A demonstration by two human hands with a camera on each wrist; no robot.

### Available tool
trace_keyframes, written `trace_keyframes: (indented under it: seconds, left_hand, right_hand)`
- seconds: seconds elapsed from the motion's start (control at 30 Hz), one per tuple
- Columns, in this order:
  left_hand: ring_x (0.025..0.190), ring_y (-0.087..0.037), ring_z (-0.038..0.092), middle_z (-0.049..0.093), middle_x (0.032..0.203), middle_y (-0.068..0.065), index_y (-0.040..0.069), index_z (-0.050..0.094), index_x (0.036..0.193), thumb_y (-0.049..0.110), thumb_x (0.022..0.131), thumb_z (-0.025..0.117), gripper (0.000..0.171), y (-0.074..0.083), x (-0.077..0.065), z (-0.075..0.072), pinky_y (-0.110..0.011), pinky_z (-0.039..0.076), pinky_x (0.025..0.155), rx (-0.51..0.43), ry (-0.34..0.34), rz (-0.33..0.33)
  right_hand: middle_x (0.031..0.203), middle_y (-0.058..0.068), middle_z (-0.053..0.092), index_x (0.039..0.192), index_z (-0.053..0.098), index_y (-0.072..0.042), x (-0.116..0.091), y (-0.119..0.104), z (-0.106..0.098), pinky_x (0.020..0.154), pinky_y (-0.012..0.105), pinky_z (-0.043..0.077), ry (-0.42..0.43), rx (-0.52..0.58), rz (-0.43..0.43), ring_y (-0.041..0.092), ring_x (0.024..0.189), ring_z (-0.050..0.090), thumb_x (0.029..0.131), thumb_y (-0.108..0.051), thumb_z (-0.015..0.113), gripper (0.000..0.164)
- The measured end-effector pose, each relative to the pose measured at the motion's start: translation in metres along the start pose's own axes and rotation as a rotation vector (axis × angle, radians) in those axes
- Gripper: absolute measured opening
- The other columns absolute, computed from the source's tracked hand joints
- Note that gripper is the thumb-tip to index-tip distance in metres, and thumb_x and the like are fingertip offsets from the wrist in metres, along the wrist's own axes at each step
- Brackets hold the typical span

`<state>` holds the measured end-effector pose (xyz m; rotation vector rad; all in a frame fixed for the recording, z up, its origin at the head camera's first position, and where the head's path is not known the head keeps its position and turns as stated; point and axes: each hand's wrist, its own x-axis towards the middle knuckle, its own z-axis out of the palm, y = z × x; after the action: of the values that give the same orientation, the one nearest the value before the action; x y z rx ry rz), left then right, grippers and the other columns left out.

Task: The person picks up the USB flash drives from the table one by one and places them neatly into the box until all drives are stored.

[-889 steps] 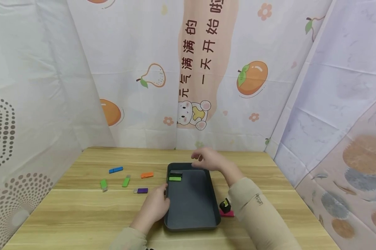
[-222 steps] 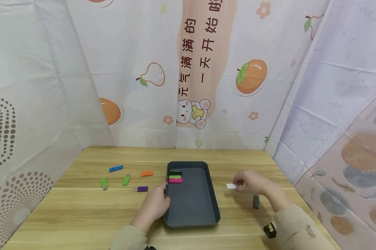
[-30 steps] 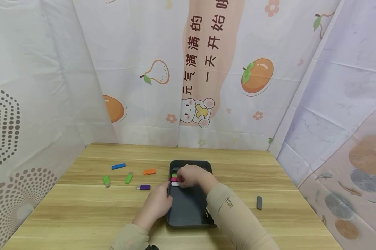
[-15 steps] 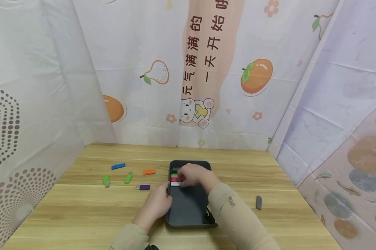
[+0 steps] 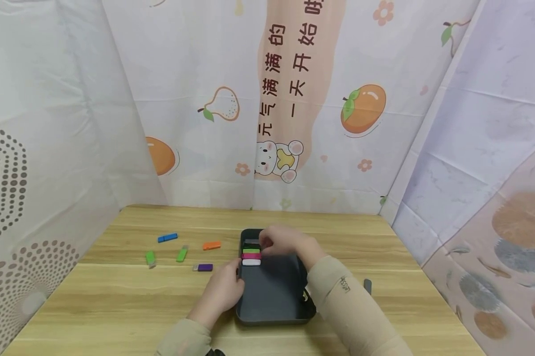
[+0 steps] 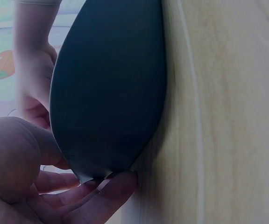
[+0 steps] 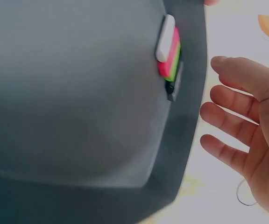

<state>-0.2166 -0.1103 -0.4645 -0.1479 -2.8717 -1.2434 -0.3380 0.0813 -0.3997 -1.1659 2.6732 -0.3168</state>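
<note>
My left hand (image 5: 223, 290) holds the dark grey tray (image 5: 273, 322) by its left wall; in the left wrist view its fingers (image 6: 102, 198) bend against the outside, with the thumb at the rim. Over the tray's far part is my right hand (image 5: 282, 240). In the right wrist view its fingers (image 7: 225, 116) are spread and hold nothing. In the tray's far left corner lies a row of USB flash drives: a white one (image 5: 251, 262) nearest, then a pink one (image 5: 251, 256), a green one (image 5: 251, 250) and dark ones (image 5: 251, 244) behind.
Left of the tray lie several flash drives: blue (image 5: 167, 237), orange (image 5: 211, 245), purple (image 5: 203, 267) and two green, one of them (image 5: 182, 253) nearer the tray. A grey flash drive (image 5: 367, 285) lies to the right, partly behind the right sleeve. Printed curtains (image 5: 183, 59) enclose the table.
The pink and then the white flash drive have come into the tray from the right side. In the last half second my right hand has let go of the white one and drawn away rightward.
</note>
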Motion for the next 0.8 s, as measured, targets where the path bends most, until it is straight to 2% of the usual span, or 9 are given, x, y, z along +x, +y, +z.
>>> trace_keyframes:
  seconds: [0.17, 0.33, 0.5, 0.67, 0.8]
  left_hand:
    - [0.125, -0.04, 0.058, 0.058, 0.137, -0.027, -0.01, 0.053, 0.14, 0.001, 0.091, 0.066, 0.051, 0.0, 0.0, 0.0, -0.057, 0.048, 0.1, -0.003, 0.001, -0.006]
    - [0.123, -0.037, 0.059, 0.059, 0.137, -0.027, -0.01, 0.053, 0.14, 0.0, 0.091, 0.066, 0.052, 0.0, 0.0, 0.001, -0.057, 0.049, 0.1, -0.006, 0.005, -0.012]
    - [0.125, -0.039, 0.058, 0.058, 0.137, -0.027, -0.01, 0.053, 0.14, 0.0, 0.091, 0.066, 0.052, -0.001, 0.0, 0.002, -0.057, 0.049, 0.1, -0.01, 0.014, -0.011]
    - [0.126, -0.039, 0.057, 0.058, 0.138, -0.027, -0.009, 0.053, 0.14, 0.001, 0.091, 0.066, 0.052, -0.001, 0.0, 0.003, -0.057, 0.048, 0.1, -0.014, 0.015, -0.014]
    - [0.127, -0.04, 0.057, 0.058, 0.138, -0.027, -0.009, 0.053, 0.14, 0.001, 0.091, 0.066, 0.052, -0.001, 0.0, 0.002, -0.057, 0.048, 0.101, -0.01, 0.015, -0.012]
  right_hand:
    - [0.093, -0.004, 0.068, 0.104, 0.073, -0.01, -0.01, 0.005, -0.013, 0.078, 0.031, 0.055, 0.043, 0.014, -0.038, 0.01, 0.083, 0.061, 0.093, -0.016, 0.075, 0.013]
    - [0.089, -0.007, 0.066, 0.099, 0.072, -0.013, -0.021, 0.013, -0.024, 0.075, 0.029, 0.055, 0.089, 0.0, -0.057, 0.009, 0.08, 0.061, 0.092, -0.015, 0.076, 0.009]
    - [0.087, -0.007, 0.066, 0.101, 0.073, -0.01, -0.031, 0.022, -0.032, 0.075, 0.03, 0.055, 0.124, 0.001, -0.06, 0.009, 0.08, 0.06, 0.092, -0.014, 0.076, 0.011]
    - [0.107, 0.001, 0.071, 0.115, 0.073, -0.009, -0.044, 0.027, -0.04, 0.088, 0.036, 0.056, 0.131, 0.038, -0.032, 0.019, 0.098, 0.066, 0.092, -0.017, 0.075, 0.024]
    - [0.121, 0.003, 0.07, 0.124, 0.07, -0.01, -0.053, 0.032, -0.044, 0.098, 0.042, 0.052, 0.135, 0.033, -0.014, 0.025, 0.114, 0.064, 0.092, -0.018, 0.074, 0.033]
